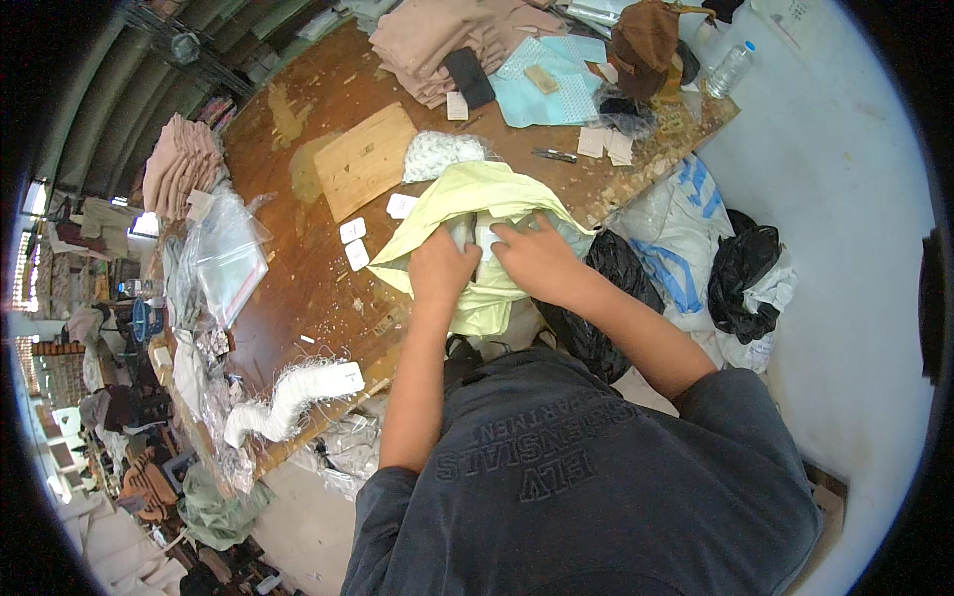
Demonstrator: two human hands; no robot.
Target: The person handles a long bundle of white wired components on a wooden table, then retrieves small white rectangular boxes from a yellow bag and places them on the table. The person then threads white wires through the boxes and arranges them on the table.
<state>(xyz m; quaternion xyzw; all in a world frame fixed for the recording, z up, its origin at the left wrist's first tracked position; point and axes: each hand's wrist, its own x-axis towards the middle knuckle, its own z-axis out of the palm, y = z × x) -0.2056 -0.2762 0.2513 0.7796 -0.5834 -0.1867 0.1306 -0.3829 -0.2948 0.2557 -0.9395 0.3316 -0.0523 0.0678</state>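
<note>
Both hands are at a pale yellow-green cloth [477, 191], at the near edge of the wooden table [288, 298], right of the table's middle. Left hand [440, 268]: fingers curled, tips tucked under the raised fold, thumb toward the right hand; firm grasp or only contact, cannot tell. Right hand [537, 260]: fingers bent, at the opening of the cloth, thumb side touching a white piece [486, 238] inside; whether it is pinched, cannot tell, folds hide part of the fingers. The hands are just beside each other, a narrow gap between them. Cloth gapes open around the hands, top fold arching on the far side, lower part hanging toward the person.

Just beyond the cloth: clear bag with white contents [440, 156], flat wooden board [364, 161] to its left. Small white cards [353, 231] lie left of the cloth. Near left: white string bundle [283, 402] with a tag at one end. Far left: pink folded stack [181, 164], clear plastic packets [229, 253] nearer. Far side: pink garment pile [432, 50], dark cloth [468, 77], light blue sheet [527, 94]. Far right: clear bottle [731, 72] with blue cap. Right, beside the table: black plastic bag [624, 283], white-and-blue sack [686, 243]
</note>
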